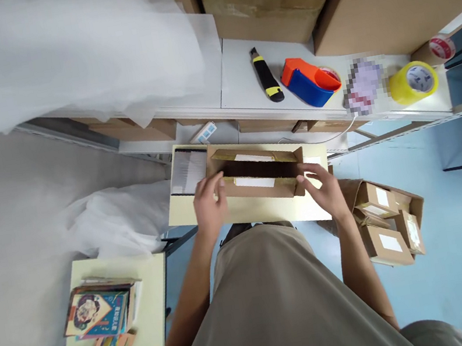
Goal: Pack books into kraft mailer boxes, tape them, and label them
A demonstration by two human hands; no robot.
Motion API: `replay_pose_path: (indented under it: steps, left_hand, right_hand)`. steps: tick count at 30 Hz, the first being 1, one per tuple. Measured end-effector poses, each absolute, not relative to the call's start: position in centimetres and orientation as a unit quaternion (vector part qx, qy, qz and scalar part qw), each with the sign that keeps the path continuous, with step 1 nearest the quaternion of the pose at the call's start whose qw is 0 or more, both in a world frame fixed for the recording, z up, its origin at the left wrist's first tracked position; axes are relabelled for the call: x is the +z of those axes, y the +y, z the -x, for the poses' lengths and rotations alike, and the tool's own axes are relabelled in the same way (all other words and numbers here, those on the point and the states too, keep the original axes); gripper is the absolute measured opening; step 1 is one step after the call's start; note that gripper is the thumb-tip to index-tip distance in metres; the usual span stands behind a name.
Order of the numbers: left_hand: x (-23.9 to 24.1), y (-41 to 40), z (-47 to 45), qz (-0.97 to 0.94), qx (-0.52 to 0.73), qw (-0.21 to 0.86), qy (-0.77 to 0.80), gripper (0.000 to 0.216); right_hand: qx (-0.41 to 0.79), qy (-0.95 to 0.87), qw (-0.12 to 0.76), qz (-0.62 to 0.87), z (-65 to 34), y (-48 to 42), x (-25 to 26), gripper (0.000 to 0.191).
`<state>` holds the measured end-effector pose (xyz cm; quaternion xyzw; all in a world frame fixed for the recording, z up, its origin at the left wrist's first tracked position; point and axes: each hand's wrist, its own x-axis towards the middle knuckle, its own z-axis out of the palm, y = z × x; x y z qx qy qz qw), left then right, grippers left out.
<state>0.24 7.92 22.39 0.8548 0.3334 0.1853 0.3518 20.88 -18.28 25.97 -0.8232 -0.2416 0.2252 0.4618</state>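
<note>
A small brown cardboard box (259,183) with its flaps partly open lies on a pale yellow stool top (255,210) in front of me. My left hand (208,205) grips the box's left end, fingers curled over its edge. At the box's right end my right hand (324,188) presses with bent fingers on the flap. A white label shows on the box's near side. A printed sheet (189,171) lies on the stool at the left of the box.
On the white shelf behind are a yellow-black utility knife (266,75), an orange-blue tape dispenser (308,80) and a yellow tape roll (413,81). Large cartons stand above. Small labelled boxes (387,220) sit in an open carton on the blue floor at right. Books (99,313) lie stacked at lower left.
</note>
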Motion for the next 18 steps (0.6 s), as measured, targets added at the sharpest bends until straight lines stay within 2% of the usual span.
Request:
replay_pose_path:
  steps: [4, 7, 13, 17, 18]
  left_hand:
    - [20.7, 6.8, -3.4, -0.902, 0.08, 0.341, 0.253, 0.033]
    - [19.8, 6.1, -3.7, -0.911, 0.057, 0.316, 0.257, 0.034]
    - [20.6, 4.6, -0.4, -0.903, 0.051, 0.318, 0.285, 0.037]
    - [19.5, 3.7, 1.6, -0.881, 0.068, 0.297, 0.362, 0.018]
    - [19.1, 3.6, 1.9, -0.874, 0.071, 0.289, 0.384, 0.02]
  right_hand:
    - [0.309, -0.355, 0.354, 0.808, -21.5, -15.6, 25.2, 0.054]
    - [0.308, -0.387, 0.273, 0.825, -22.2, -14.9, 23.0, 0.054]
    - [0.248, -0.414, 0.297, 0.824, -24.7, -15.3, 21.0, 0.056]
    - [0.237, -0.414, 0.288, 0.83, -26.8, -14.3, 20.0, 0.067]
    - [0.235, -0.414, 0.281, 0.833, -27.3, -13.9, 19.5, 0.069]
